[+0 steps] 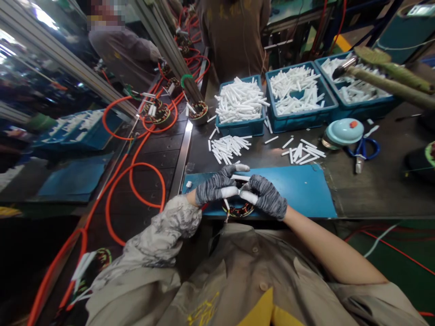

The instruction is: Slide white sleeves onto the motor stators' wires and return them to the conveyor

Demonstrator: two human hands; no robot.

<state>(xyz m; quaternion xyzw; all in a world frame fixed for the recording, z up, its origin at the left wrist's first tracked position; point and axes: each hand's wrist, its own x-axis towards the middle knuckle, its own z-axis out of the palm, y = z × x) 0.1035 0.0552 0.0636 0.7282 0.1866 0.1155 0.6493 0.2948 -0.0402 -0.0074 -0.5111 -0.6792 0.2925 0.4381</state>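
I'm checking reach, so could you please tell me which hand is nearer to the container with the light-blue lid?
Right: the right hand is leftward of the container and lower in the view; the left hand is farther left along the blue mat.

A mat [299, 190] lies along the near edge of the tabletop [367, 192], a coil ring [243, 211] at its front. Behind it, loose tubes [271, 140] lie in a left pile [229, 148] and a right pile [303, 153]. Beyond stand a left bin [243, 128], middle bin [302, 121] and right bin [369, 108] in a row, all holding tubes. Right of the right pile stands a jar [345, 132], with scissors [363, 151] beside it. Left of the tabletop runs a conveyor [173, 156] bearing cables [164, 188].
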